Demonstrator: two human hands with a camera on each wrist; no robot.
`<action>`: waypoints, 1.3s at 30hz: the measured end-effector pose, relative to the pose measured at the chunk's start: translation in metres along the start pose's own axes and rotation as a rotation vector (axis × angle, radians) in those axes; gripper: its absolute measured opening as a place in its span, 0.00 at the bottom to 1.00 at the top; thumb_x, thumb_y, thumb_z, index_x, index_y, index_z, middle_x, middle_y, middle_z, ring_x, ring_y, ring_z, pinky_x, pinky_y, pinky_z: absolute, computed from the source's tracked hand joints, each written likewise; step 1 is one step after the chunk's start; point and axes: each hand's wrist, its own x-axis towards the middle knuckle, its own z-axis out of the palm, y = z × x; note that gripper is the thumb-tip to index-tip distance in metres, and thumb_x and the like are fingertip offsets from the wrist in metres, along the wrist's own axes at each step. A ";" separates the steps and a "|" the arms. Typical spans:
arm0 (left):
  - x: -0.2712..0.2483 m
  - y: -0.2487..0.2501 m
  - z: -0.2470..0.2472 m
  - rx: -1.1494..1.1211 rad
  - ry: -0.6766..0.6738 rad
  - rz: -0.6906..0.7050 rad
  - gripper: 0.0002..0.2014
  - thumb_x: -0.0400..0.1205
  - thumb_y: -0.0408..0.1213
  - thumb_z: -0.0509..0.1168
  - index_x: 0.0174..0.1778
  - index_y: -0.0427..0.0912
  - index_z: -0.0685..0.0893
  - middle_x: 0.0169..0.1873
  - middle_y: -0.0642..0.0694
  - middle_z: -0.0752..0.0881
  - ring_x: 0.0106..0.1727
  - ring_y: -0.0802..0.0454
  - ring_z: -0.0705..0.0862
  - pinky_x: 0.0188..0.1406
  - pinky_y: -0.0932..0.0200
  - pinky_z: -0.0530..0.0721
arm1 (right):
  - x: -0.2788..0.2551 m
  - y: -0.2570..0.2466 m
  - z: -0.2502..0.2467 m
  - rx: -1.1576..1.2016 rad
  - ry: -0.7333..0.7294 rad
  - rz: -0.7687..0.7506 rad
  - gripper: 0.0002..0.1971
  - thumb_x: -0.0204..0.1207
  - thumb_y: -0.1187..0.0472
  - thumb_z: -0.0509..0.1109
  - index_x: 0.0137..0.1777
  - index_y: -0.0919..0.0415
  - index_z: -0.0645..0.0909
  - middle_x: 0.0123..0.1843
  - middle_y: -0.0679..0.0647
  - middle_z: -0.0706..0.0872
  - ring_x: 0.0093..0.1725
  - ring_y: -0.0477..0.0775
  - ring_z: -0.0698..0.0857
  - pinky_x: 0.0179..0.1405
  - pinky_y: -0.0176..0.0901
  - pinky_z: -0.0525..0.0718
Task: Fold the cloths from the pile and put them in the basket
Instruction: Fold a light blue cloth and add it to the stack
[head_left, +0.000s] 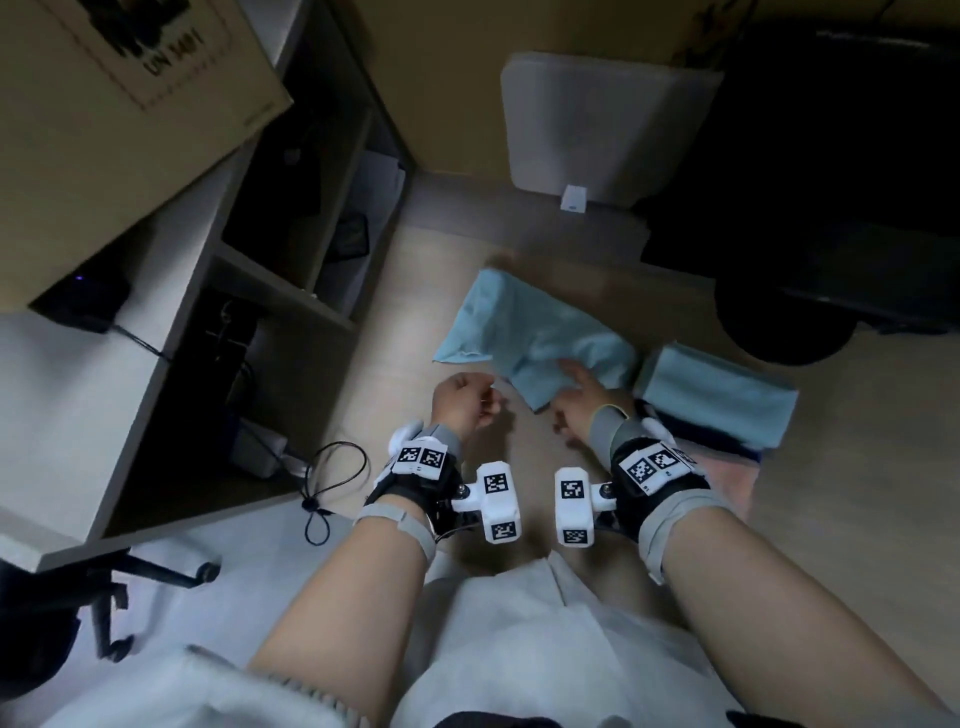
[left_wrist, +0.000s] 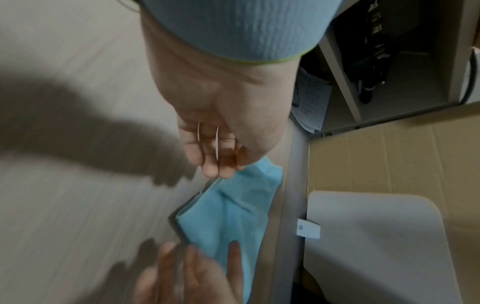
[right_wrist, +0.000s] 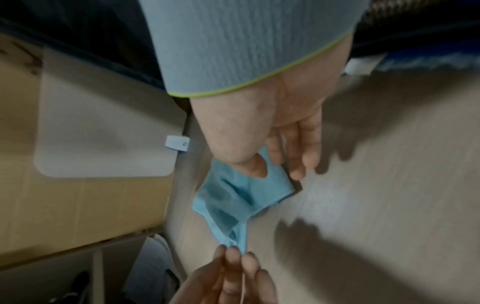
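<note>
Nearest the camera, both forearms reach forward over the pale wood floor (head_left: 831, 519), each wrist strapped with a black-and-white marker block. The left hand (head_left: 462, 400), at about 11 o'clock from the wrists, has its fingers curled in; the right wrist view shows its fingertips (right_wrist: 231, 253) pinching the near corner of the blue cloth (head_left: 535, 332), and in the left wrist view the thumb and fingers (left_wrist: 221, 164) close on that same edge. The right hand (head_left: 582, 400), at about 1 o'clock, lies with straight, spread fingers, flat on the near right part of the cloth, gripping nothing; its thumb (right_wrist: 257, 166) rests on the fabric. The cloth lies crumpled and part folded on the floor just beyond both hands, at 12 o'clock. Just beside it at 2 o'clock sits a stack of folded blue cloths (head_left: 722, 395) inside a low container whose form is too dim to tell. At 9 to 10 o'clock stands a shelf unit (head_left: 270, 291) with cables below. Farthest, at 12 o'clock, a white panel (head_left: 597, 124) leans against cardboard (head_left: 441, 78), and at 2 o'clock there is a dark, unreadable mass.
</note>
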 end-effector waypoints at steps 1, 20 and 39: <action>0.009 0.004 -0.014 0.005 0.000 -0.015 0.05 0.84 0.34 0.63 0.43 0.42 0.81 0.28 0.44 0.85 0.27 0.51 0.81 0.29 0.62 0.78 | 0.005 -0.004 0.011 0.017 -0.017 0.057 0.28 0.80 0.63 0.62 0.79 0.45 0.65 0.62 0.58 0.81 0.47 0.57 0.81 0.46 0.46 0.80; -0.020 0.078 -0.036 0.037 -0.338 0.323 0.08 0.78 0.29 0.66 0.47 0.46 0.84 0.29 0.54 0.85 0.29 0.60 0.82 0.31 0.67 0.79 | -0.042 -0.076 0.030 0.095 0.313 -0.188 0.08 0.64 0.51 0.72 0.33 0.55 0.82 0.34 0.56 0.85 0.38 0.56 0.83 0.49 0.61 0.85; -0.125 0.028 0.005 0.244 -0.367 0.758 0.24 0.76 0.29 0.73 0.66 0.52 0.81 0.61 0.55 0.83 0.65 0.63 0.81 0.65 0.64 0.79 | -0.153 -0.036 -0.018 0.206 0.140 -0.471 0.11 0.69 0.66 0.66 0.28 0.54 0.79 0.21 0.44 0.76 0.27 0.46 0.72 0.29 0.40 0.68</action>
